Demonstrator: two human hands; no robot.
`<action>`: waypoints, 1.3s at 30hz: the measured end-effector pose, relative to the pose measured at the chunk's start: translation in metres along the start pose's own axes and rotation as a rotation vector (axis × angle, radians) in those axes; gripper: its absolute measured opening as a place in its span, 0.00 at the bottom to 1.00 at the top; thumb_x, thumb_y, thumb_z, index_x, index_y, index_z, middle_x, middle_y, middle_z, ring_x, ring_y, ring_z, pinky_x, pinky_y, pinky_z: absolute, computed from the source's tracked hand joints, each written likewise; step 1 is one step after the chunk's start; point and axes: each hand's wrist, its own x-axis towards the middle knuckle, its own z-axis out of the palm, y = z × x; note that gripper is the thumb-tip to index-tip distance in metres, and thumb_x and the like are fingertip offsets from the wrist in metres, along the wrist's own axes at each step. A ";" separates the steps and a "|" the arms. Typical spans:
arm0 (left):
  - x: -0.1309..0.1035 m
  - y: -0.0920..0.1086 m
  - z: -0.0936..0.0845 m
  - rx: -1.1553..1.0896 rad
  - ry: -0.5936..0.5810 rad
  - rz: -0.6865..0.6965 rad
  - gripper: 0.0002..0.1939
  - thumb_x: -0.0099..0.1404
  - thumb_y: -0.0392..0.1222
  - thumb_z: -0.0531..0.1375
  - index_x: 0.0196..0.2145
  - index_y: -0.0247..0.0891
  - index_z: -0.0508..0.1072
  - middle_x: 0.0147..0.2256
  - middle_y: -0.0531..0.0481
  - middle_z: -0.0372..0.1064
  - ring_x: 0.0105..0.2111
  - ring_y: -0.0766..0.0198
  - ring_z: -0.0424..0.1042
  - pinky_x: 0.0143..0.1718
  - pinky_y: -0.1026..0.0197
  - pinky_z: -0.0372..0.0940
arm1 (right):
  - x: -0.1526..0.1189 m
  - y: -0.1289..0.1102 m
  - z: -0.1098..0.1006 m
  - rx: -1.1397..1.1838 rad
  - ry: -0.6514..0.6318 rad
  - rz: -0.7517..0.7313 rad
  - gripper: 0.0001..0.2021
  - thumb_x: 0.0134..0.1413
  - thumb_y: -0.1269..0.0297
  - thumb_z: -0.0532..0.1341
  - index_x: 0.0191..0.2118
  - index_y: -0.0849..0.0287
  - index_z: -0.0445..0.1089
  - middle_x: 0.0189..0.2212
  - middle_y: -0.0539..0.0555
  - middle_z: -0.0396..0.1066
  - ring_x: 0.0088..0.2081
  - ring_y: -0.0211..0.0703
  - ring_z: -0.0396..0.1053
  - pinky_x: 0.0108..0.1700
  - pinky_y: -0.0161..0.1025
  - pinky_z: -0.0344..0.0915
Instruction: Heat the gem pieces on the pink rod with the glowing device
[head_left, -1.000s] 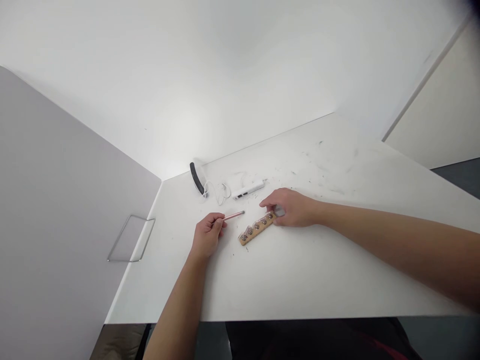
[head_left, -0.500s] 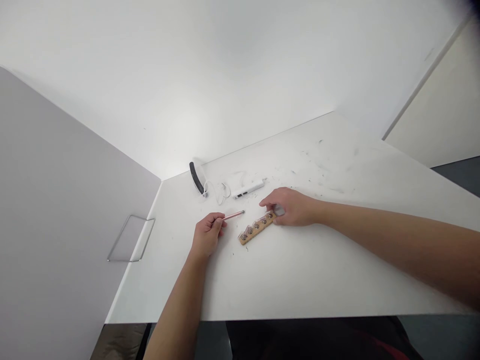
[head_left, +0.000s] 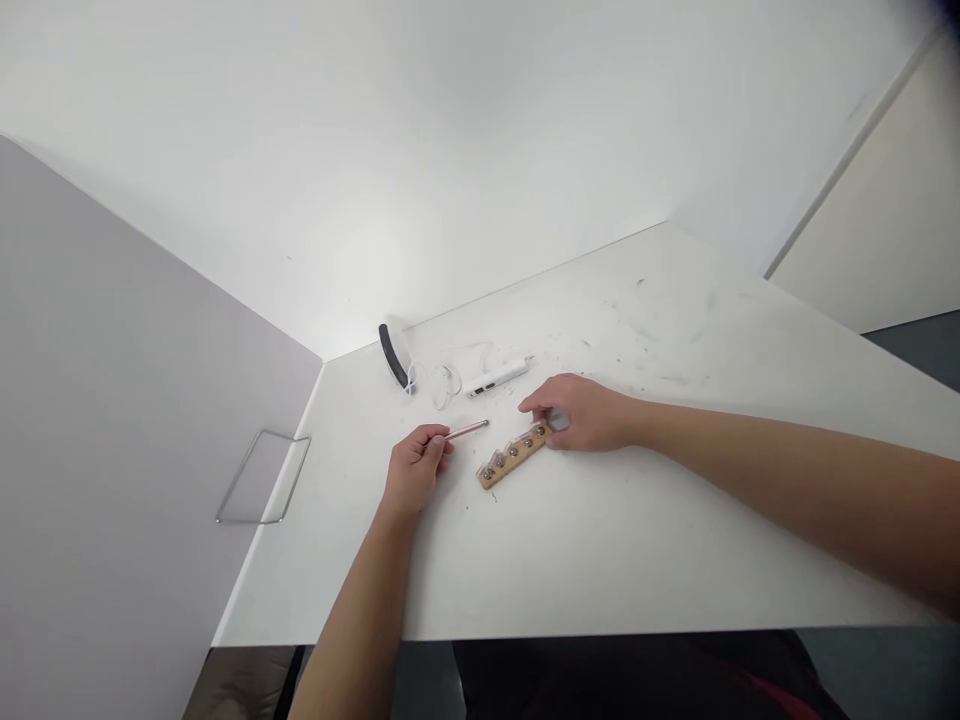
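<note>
My left hand (head_left: pixel 417 468) is closed around a thin pink stick (head_left: pixel 469 430) with a small round silvery tip pointing right. Just right of that tip, a narrow wooden strip (head_left: pixel 517 462) lies slanted on the white table, with several shiny metal balls and clear angular pieces along it. The thumb and fingers of my right hand (head_left: pixel 581 412) curve round the strip's upper right end and grip it. The stick's tip is apart from the strip.
Behind my hands lie a white elongated device (head_left: pixel 496 379), a thin white cable (head_left: pixel 431 385) and a curved black piece (head_left: pixel 393 358). A metal wire frame (head_left: pixel 262 478) stands at the left. Dark smudges mark the table (head_left: pixel 675 560) at the back right.
</note>
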 end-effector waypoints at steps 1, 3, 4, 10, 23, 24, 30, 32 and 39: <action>0.000 0.000 0.000 0.000 0.000 0.000 0.15 0.61 0.49 0.55 0.40 0.36 0.70 0.28 0.51 0.69 0.22 0.71 0.63 0.27 0.65 0.60 | 0.000 0.000 0.000 0.000 0.001 -0.001 0.22 0.41 0.66 0.61 0.48 0.57 0.68 0.39 0.53 0.72 0.43 0.47 0.66 0.47 0.44 0.60; 0.000 0.001 0.000 0.003 0.002 0.003 0.15 0.60 0.49 0.55 0.40 0.36 0.70 0.28 0.51 0.69 0.22 0.71 0.63 0.27 0.65 0.60 | 0.001 0.001 0.001 0.005 0.003 -0.001 0.22 0.41 0.66 0.61 0.48 0.56 0.68 0.39 0.53 0.72 0.43 0.48 0.67 0.47 0.44 0.61; 0.000 0.001 0.000 0.004 0.004 0.002 0.15 0.60 0.49 0.55 0.39 0.36 0.70 0.28 0.51 0.69 0.22 0.71 0.63 0.27 0.65 0.60 | 0.001 0.001 0.001 0.009 0.005 0.000 0.22 0.41 0.66 0.61 0.47 0.56 0.68 0.39 0.53 0.73 0.43 0.48 0.67 0.47 0.44 0.61; -0.002 0.004 0.001 -0.001 0.016 -0.003 0.16 0.59 0.50 0.56 0.39 0.36 0.71 0.28 0.51 0.69 0.22 0.71 0.63 0.26 0.66 0.59 | 0.000 0.001 0.001 0.018 0.007 0.009 0.23 0.41 0.66 0.61 0.48 0.56 0.68 0.39 0.53 0.72 0.43 0.48 0.67 0.46 0.45 0.62; -0.001 0.005 0.000 0.037 0.020 0.017 0.15 0.60 0.49 0.54 0.39 0.36 0.70 0.28 0.50 0.69 0.22 0.71 0.63 0.26 0.66 0.60 | 0.000 -0.001 -0.001 0.005 -0.001 -0.004 0.22 0.41 0.65 0.61 0.48 0.56 0.68 0.39 0.53 0.72 0.43 0.48 0.67 0.47 0.44 0.61; -0.001 0.005 0.000 0.036 0.019 0.015 0.15 0.60 0.48 0.54 0.39 0.36 0.70 0.28 0.50 0.69 0.22 0.71 0.63 0.26 0.66 0.60 | 0.000 -0.001 0.000 0.005 -0.001 -0.004 0.22 0.41 0.65 0.61 0.48 0.56 0.68 0.39 0.53 0.72 0.43 0.48 0.67 0.47 0.44 0.61; -0.002 0.004 0.001 0.014 0.025 0.008 0.15 0.59 0.49 0.55 0.38 0.36 0.71 0.28 0.50 0.69 0.22 0.70 0.63 0.26 0.65 0.60 | 0.000 0.000 0.001 0.011 0.005 0.001 0.22 0.41 0.66 0.61 0.47 0.55 0.68 0.39 0.53 0.72 0.43 0.48 0.66 0.47 0.45 0.61; -0.001 0.004 0.001 0.002 0.032 -0.001 0.15 0.59 0.49 0.55 0.38 0.36 0.71 0.28 0.51 0.69 0.21 0.70 0.63 0.26 0.65 0.59 | 0.000 0.001 0.001 0.014 0.010 0.000 0.22 0.41 0.66 0.61 0.47 0.55 0.68 0.39 0.53 0.72 0.43 0.48 0.66 0.47 0.45 0.61; -0.001 0.004 0.001 0.008 0.029 0.004 0.15 0.59 0.49 0.55 0.38 0.37 0.71 0.28 0.51 0.69 0.21 0.70 0.63 0.26 0.66 0.59 | 0.000 0.000 0.001 0.015 0.011 0.005 0.22 0.41 0.66 0.61 0.47 0.55 0.68 0.39 0.53 0.73 0.43 0.49 0.67 0.46 0.45 0.62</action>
